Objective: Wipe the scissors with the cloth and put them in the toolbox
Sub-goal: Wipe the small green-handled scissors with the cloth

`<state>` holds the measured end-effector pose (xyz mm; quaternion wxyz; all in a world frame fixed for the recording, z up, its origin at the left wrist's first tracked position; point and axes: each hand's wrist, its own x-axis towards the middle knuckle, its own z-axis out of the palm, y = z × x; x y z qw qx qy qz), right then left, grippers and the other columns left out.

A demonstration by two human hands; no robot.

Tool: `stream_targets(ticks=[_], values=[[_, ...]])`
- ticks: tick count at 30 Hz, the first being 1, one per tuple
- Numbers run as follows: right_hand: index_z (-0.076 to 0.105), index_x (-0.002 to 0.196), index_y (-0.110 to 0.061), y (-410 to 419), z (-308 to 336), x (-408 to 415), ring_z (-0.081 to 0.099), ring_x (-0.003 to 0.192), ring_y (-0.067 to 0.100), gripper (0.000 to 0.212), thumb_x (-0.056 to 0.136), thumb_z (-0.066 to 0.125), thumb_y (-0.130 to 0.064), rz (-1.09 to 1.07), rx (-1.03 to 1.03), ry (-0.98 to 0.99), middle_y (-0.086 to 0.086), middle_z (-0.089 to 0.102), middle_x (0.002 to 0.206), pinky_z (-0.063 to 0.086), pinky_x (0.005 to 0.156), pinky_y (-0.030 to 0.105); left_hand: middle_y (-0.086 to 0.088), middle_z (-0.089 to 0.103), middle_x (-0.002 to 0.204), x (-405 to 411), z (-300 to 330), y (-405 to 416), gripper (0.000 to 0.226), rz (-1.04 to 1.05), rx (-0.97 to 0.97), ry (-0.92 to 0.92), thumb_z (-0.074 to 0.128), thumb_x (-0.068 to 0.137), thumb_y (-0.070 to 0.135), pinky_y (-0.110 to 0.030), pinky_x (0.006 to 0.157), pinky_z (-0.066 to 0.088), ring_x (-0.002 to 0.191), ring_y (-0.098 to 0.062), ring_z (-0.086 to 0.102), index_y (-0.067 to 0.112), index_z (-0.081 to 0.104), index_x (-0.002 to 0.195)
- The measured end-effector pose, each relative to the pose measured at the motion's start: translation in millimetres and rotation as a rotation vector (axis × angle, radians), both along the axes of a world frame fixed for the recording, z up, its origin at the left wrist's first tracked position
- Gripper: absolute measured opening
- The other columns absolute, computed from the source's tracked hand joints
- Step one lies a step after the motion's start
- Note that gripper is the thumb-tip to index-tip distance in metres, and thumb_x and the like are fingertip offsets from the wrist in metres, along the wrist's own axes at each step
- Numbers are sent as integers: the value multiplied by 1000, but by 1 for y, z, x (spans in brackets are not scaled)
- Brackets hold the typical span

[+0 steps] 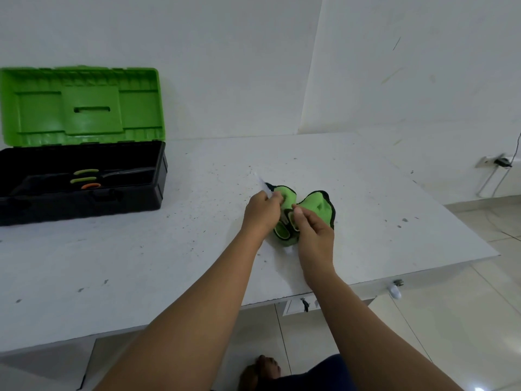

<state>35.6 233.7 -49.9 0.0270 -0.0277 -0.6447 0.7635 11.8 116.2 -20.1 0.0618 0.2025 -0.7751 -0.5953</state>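
Green fleecy cloth (315, 206) with black edging, bunched in soft folds, lies on the pale speckled counter (169, 249) between and just beyond both hands. Scissors (283, 231): green-and-black handle loops show beside the wrists, a thin pale blade tip pokes out beyond the left hand (262, 211); the middle is hidden in the cloth.

Left hand: fingers curled, gripping cloth wrapped round the blade. Right hand (314, 230): thumb and fingers pinching cloth at the scissors' handle. Both forearms reach forward, bare.

Far to the left of the left hand, well apart, stands the toolbox (84, 193): black moulded plastic tub, ribbed green lid upright. Inside lie other tools with green and orange handle loops.
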Motion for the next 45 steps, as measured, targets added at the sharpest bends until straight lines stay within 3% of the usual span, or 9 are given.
stream_targets(ticks=[3, 6, 10, 18, 24, 30, 34, 37, 45], values=[[73, 105, -23, -3, 1, -8, 63, 83, 10, 19, 105, 56, -32, -199, 164, -12, -5, 69, 95, 54, 80, 33, -6, 65, 102, -4, 1, -7, 41, 89, 60, -30, 35, 110, 33, -33, 66, 41, 82, -17, 56, 5, 65, 113], [60, 120, -15, -3, 5, -22, 60, 99, 19, 32, 99, 64, -38, -295, 360, -115, 0, 60, 116, 50, 85, 37, 1, 54, 77, -4, -3, -8, 32, 78, 52, -83, 53, 102, 39, -31, 60, 38, 67, -17, 49, 15, 53, 81], [63, 90, -3, -1, 10, -37, 53, 67, 20, 20, 91, 68, -22, -96, 532, -273, 6, 61, 81, 44, 57, 29, 3, 41, 69, -9, -14, -8, 42, 47, -11, -129, 73, 89, 21, -29, 58, 35, 63, -17, 41, 21, 34, 70], [62, 115, -15, -2, 11, -44, 65, 88, 19, 14, 103, 56, -16, -101, 38, -209, 5, 71, 103, 50, 72, 30, -8, 63, 88, -17, -11, -10, 7, 105, 289, -122, 64, 92, 12, -39, 81, 56, 86, -28, 62, 11, 60, 87], [56, 117, -21, -8, 7, -66, 64, 79, 7, 11, 106, 56, -25, -215, -18, -185, -7, 66, 88, 49, 64, 26, 4, 57, 91, -25, -12, -14, 36, 154, -122, 38, 83, 79, 23, -27, 64, 42, 77, -15, 53, 18, 48, 87], [59, 114, -21, -14, 10, -109, 66, 80, 15, 13, 106, 55, -30, -239, 131, -149, 2, 70, 99, 54, 71, 33, 0, 69, 89, -49, -8, -12, 32, 51, -286, 172, 66, 93, 20, -28, 65, 42, 74, -14, 58, 24, 42, 72], [61, 120, -15, -6, 5, -131, 63, 98, 22, 20, 102, 58, -24, -251, 459, -93, 3, 65, 113, 43, 78, 30, -3, 67, 83, -60, -14, -11, 38, 16, -360, 155, 73, 91, 35, -37, 67, 49, 73, -25, 59, 22, 41, 74], [60, 127, -23, -1, -6, -134, 55, 91, 19, 28, 99, 59, -22, -224, 733, -60, 0, 51, 121, 43, 75, 32, 6, 53, 77, -67, -22, -10, 39, -67, -514, 85, 75, 91, 34, -31, 58, 37, 69, -18, 50, 25, 40, 76], [68, 121, -15, -4, -7, -123, 53, 93, 21, 34, 104, 44, -31, -32, 1002, 75, 2, 50, 120, 41, 76, 33, 3, 55, 100, -75, -22, -13, 23, -133, -717, -1, 70, 94, 21, -32, 68, 40, 93, -21, 55, 19, 48, 96]])
